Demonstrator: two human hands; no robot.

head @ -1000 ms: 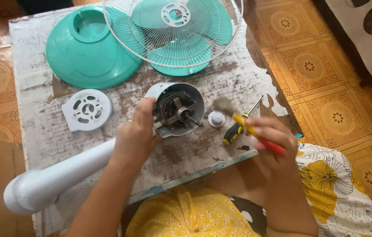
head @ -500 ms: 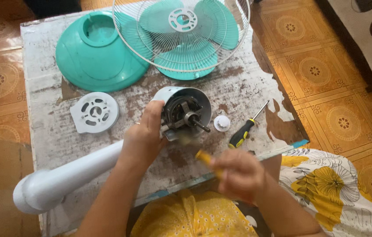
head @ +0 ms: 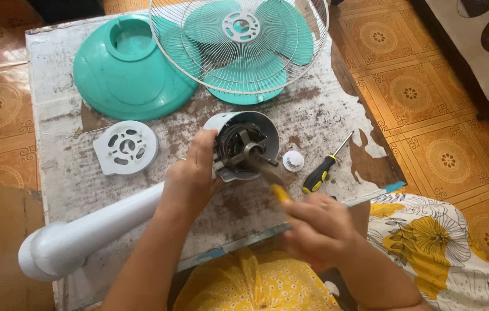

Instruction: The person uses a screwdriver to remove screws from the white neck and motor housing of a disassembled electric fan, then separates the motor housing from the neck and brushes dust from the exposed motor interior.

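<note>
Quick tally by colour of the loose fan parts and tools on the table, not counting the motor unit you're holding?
Teal: 2, base cover, blade set
White: 3, wire grille, round vented plate, small cap
Yellow-and-black: 1, screwdriver
Total: 6

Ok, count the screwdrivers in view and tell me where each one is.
2. One black-and-yellow screwdriver lies on the table, right of the small white cap. The other screwdriver is held in the right hand, tip at the fan motor. None seem hidden.
</note>
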